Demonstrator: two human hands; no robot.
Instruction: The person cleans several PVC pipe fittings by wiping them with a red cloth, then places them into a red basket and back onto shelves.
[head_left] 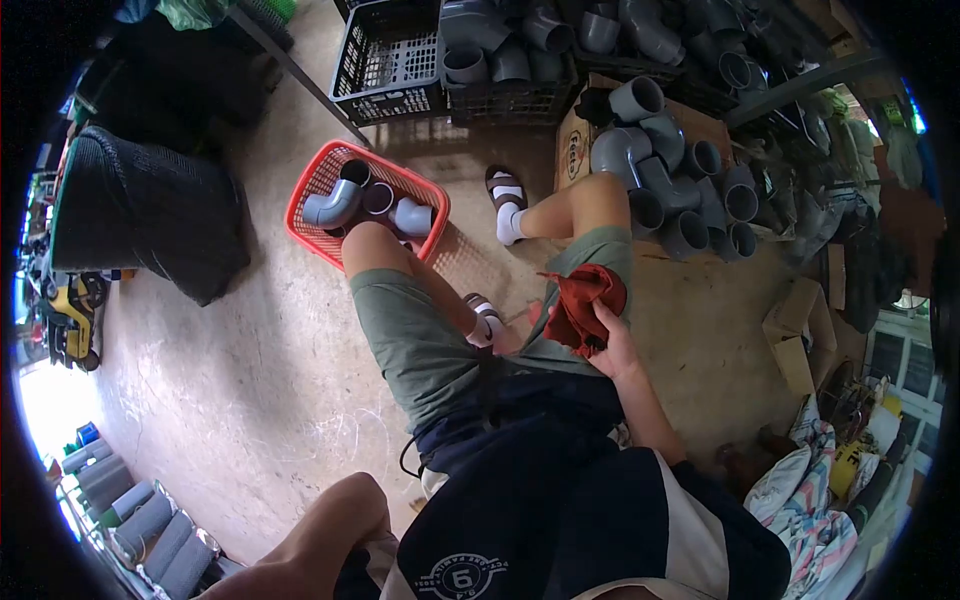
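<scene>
My right hand (615, 350) is closed around a bunched dark red cloth (585, 308) resting over my right knee and thigh. The thumb lies on top of the cloth, and the other fingers are partly hidden beneath it. My left arm bends at the elbow at the lower left, and its hand is outside the picture. In front of my left knee stands a red plastic basket (292, 215) holding several grey pipe elbows (335, 203). Beyond my right knee, more grey pipe elbows (620, 152) are piled on a cardboard box (573, 145).
Black plastic crates (388, 100) line the far side, some filled with grey fittings. A roll of dark mesh (150, 210) stands to the left. Grey rolls (150, 530) lie at the lower left. An open carton (800, 335) and a crumpled patterned sheet (810, 490) are at right.
</scene>
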